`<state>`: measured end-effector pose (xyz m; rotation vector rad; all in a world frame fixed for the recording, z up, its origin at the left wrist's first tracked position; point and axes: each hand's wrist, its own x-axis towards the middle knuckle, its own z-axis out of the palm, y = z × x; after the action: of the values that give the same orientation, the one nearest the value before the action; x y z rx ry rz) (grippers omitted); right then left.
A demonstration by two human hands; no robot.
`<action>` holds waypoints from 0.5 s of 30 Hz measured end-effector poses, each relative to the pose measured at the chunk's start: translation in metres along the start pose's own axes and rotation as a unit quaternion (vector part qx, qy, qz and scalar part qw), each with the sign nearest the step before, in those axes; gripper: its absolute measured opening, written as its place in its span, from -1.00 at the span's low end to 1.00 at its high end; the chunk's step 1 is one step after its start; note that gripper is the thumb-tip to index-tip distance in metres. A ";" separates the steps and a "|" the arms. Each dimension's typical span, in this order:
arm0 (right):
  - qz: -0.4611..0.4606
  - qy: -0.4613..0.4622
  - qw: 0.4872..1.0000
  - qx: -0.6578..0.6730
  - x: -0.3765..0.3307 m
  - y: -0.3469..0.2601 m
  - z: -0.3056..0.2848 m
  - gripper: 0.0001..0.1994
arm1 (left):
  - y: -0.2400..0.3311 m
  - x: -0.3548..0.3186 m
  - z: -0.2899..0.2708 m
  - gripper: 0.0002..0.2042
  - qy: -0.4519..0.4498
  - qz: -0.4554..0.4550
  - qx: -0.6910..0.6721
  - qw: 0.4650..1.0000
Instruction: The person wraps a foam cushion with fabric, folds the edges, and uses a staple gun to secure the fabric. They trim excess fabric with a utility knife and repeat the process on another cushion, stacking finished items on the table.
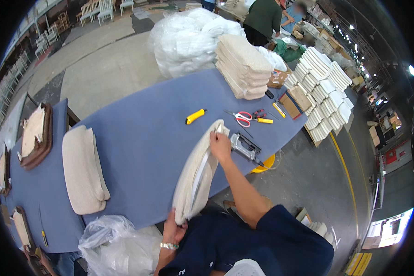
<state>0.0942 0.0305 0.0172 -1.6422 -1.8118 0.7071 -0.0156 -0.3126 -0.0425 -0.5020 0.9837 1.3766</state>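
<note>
A long beige fabric-covered cushion stands tilted on its edge at the near side of the blue table, a pale strip showing along its open side. My right hand grips the upper end, fingers closed on the fabric. Around the lower end, close to my body, my left hand is closed, with a metal watch on its wrist; some of its fingers are hidden. Just right of my right hand lies a grey staple gun with a hose. Red-handled scissors and a yellow utility knife rest beyond the cushion.
Folded beige covers lie on the table's left; a stack of beige cushions stands at the far end. A plastic bag sits at the near edge, a yellow bucket below the right edge. Other people work beyond and at lower left.
</note>
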 end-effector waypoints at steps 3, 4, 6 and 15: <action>0.034 -0.008 0.999 0.013 -0.016 0.001 -0.001 -0.49 | 0.000 0.008 -0.039 -0.52 -0.055 -0.108 0.111 0.986; 0.055 0.000 0.998 0.029 -0.016 0.005 -0.002 -0.49 | 0.006 0.011 -0.043 -0.52 -0.074 -0.099 0.173 0.977; 0.074 -0.007 0.997 0.038 -0.012 0.015 -0.006 -0.48 | 0.031 0.006 -0.039 -0.49 -0.113 -0.140 0.315 0.932; 0.010 -0.019 0.992 0.124 -0.006 0.032 0.012 -0.47 | 0.092 0.161 0.128 -0.34 -0.128 0.206 0.599 0.763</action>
<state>0.1080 0.0278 -0.0145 -1.4941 -1.6596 0.9382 -0.0827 -0.1015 -0.0827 0.8963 1.5483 0.8541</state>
